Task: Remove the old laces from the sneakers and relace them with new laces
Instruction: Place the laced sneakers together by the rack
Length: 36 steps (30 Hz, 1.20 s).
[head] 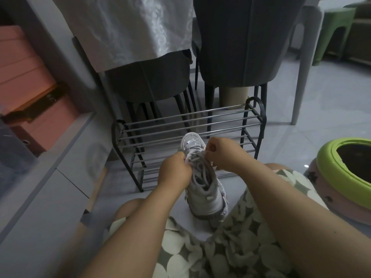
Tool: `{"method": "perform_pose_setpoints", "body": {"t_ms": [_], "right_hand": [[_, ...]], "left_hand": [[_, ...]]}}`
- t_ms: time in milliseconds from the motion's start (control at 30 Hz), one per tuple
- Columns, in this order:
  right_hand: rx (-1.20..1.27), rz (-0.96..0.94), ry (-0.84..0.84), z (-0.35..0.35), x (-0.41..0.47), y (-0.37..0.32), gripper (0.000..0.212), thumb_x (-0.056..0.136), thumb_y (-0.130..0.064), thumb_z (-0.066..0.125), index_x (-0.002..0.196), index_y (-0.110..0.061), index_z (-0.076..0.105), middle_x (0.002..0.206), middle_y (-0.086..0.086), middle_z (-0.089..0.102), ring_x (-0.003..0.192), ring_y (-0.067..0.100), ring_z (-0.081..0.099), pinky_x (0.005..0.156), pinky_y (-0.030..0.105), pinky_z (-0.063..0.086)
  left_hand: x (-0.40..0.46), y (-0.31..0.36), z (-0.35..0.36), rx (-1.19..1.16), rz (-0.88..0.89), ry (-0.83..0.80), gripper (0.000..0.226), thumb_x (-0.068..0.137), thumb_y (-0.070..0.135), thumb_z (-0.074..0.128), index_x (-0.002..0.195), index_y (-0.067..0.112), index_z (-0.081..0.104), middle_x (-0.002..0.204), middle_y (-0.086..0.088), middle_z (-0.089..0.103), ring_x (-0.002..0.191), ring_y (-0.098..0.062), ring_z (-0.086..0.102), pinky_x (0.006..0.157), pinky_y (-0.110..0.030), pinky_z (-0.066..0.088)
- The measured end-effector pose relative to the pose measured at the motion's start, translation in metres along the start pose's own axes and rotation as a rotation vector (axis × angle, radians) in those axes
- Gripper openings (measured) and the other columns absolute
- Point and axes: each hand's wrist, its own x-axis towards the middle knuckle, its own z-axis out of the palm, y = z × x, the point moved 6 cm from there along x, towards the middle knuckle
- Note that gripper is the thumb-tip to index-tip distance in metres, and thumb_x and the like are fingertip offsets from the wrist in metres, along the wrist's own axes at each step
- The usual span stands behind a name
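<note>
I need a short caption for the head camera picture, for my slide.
Both hands, left hand and right hand, pinch the laces of a grey sneaker before a black shoe rack.

The left hand is covering the sneaker's left side, and both hands' fingertips are hiding among the laces. The patterned fabric is concealing its heel. Right of the sneaker, the frame edge is cutting off the green basin.
</note>
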Motion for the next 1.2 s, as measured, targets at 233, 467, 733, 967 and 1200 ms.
{"method": "perform_pose_setpoints", "body": {"t_ms": [233, 467, 733, 967, 1200], "right_hand": [[0.124, 0.163, 0.013, 0.036, 0.038, 0.036, 0.029, 0.093, -0.026, 0.051, 0.098, 0.002, 0.059, 0.089, 0.019, 0.069, 0.079, 0.032, 0.065, 0.078, 0.049, 0.054], [0.134, 0.371, -0.072, 0.090, 0.072, 0.101, 0.035, 0.094, -0.033, 0.048, 0.082, -0.002, 0.057, 0.092, 0.022, 0.069, 0.085, 0.035, 0.066, 0.080, 0.046, 0.056], [0.185, 0.579, -0.069, 0.136, 0.082, 0.168, 0.038, 0.093, -0.035, 0.048, 0.103, 0.000, 0.058, 0.101, 0.020, 0.068, 0.088, 0.034, 0.065, 0.070, 0.029, 0.047], [0.158, 0.673, -0.058, 0.164, 0.093, 0.211, 0.036, 0.095, -0.031, 0.047, 0.106, 0.002, 0.057, 0.102, 0.018, 0.063, 0.093, 0.032, 0.057, 0.071, 0.028, 0.036], [0.110, 0.774, -0.082, 0.198, 0.094, 0.256, 0.034, 0.096, -0.032, 0.045, 0.105, -0.001, 0.056, 0.103, 0.016, 0.061, 0.099, 0.034, 0.057, 0.072, 0.028, 0.035]], "left_hand": [[0.025, -0.029, 0.027, 0.051, -0.083, -0.068, 0.031, 0.093, 0.024, 0.051, 0.065, 0.021, 0.038, 0.068, 0.000, 0.047, 0.061, -0.019, 0.043, 0.046, -0.027, 0.022], [0.037, -0.072, 0.071, 0.064, -0.204, -0.152, 0.023, 0.092, 0.019, 0.052, 0.072, 0.016, 0.040, 0.077, -0.003, 0.051, 0.068, -0.022, 0.044, 0.047, -0.026, 0.024], [0.046, -0.117, 0.137, 0.009, -0.289, -0.287, 0.025, 0.093, 0.020, 0.052, 0.117, 0.016, 0.059, 0.111, -0.013, 0.065, 0.096, -0.031, 0.060, 0.071, -0.028, 0.041], [0.060, -0.144, 0.186, 0.060, -0.320, -0.360, 0.030, 0.092, 0.016, 0.053, 0.121, 0.014, 0.059, 0.113, -0.016, 0.065, 0.103, -0.035, 0.060, 0.076, -0.030, 0.045], [0.068, -0.170, 0.230, 0.068, -0.370, -0.428, 0.031, 0.094, 0.024, 0.048, 0.123, 0.020, 0.059, 0.113, -0.019, 0.065, 0.104, -0.038, 0.060, 0.080, -0.032, 0.047]]}}
